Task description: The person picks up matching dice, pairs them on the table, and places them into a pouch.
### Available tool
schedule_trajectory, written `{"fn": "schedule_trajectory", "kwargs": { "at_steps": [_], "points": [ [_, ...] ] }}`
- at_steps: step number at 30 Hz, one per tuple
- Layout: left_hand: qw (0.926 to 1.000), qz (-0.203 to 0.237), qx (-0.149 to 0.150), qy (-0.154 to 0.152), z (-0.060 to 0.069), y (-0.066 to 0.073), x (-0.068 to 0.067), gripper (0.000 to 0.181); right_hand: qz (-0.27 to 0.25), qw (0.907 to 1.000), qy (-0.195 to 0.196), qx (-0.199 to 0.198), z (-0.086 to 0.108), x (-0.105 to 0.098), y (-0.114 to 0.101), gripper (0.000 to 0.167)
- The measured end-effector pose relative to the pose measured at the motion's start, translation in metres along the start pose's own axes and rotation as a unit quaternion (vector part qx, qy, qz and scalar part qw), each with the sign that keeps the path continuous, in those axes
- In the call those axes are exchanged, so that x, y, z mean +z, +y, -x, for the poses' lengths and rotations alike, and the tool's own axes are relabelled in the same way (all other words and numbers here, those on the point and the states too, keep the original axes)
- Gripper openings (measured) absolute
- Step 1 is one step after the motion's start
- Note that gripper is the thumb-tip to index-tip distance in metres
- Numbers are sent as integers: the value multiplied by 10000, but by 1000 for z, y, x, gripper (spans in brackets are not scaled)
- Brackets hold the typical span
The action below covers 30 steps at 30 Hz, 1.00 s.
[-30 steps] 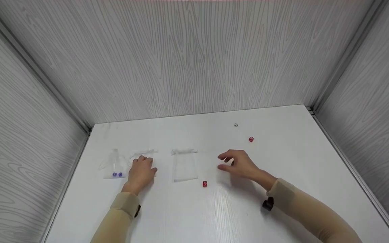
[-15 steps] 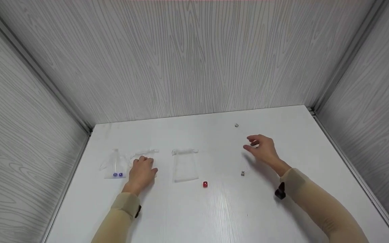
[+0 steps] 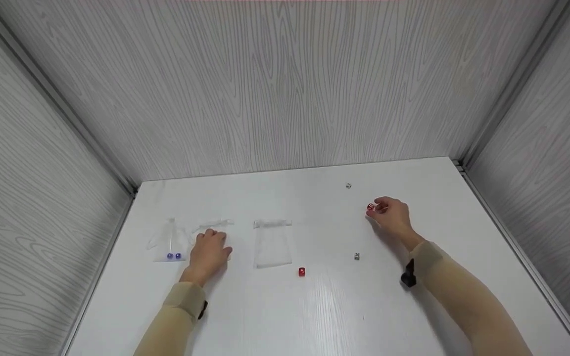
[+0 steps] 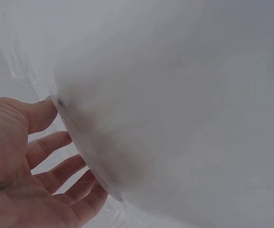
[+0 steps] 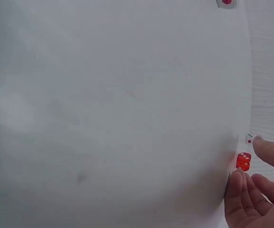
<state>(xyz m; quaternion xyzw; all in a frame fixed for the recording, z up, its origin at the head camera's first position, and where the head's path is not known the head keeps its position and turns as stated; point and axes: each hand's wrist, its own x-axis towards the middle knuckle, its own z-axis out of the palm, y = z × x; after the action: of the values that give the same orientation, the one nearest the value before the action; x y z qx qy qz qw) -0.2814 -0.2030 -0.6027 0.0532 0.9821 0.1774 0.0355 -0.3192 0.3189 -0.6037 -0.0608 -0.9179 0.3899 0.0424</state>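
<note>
My right hand (image 3: 391,216) reaches to a red die (image 3: 370,206) on the right of the white table. In the right wrist view the red die (image 5: 243,161) sits between my thumb and fingertips; the fingertips come up against it, and a small gap shows by the thumb. My left hand (image 3: 209,254) rests over a clear bag (image 3: 218,223), covering most of it. In the left wrist view my left fingers (image 4: 63,171) are spread and loosely bent, with nothing seen in them. Another clear bag (image 3: 272,244) lies flat between the hands.
A third clear bag (image 3: 168,237) at far left contains two small blue pieces (image 3: 173,256). One more red die (image 3: 302,272) lies near the middle bag. Clear dice lie by the right forearm (image 3: 356,256) and farther back (image 3: 348,186). Grey wood-grain walls (image 3: 285,89) enclose the table.
My right hand has moved right and away from me to the red die, leaving a clear die on the table where it was. The left hand has stayed in place.
</note>
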Motion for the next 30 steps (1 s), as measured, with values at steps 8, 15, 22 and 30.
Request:
{"fn": "schedule_trajectory", "kwargs": {
  "at_steps": [8,15,22,30],
  "points": [
    [9998,190,-108,-31,2,0,1,53,195,9996,-63,213,-9,2,-2,32],
    [9997,189,-122,-21,1,-1,3,53,229,9994,-153,191,-12,3,-2,27],
    [9998,156,-77,68,4,1,1,51,118,9995,-217,201,-11,2,-4,27],
    [9998,152,-100,100,3,0,3,51,-179,9983,-336,443,-8,0,-4,27]
  ]
}}
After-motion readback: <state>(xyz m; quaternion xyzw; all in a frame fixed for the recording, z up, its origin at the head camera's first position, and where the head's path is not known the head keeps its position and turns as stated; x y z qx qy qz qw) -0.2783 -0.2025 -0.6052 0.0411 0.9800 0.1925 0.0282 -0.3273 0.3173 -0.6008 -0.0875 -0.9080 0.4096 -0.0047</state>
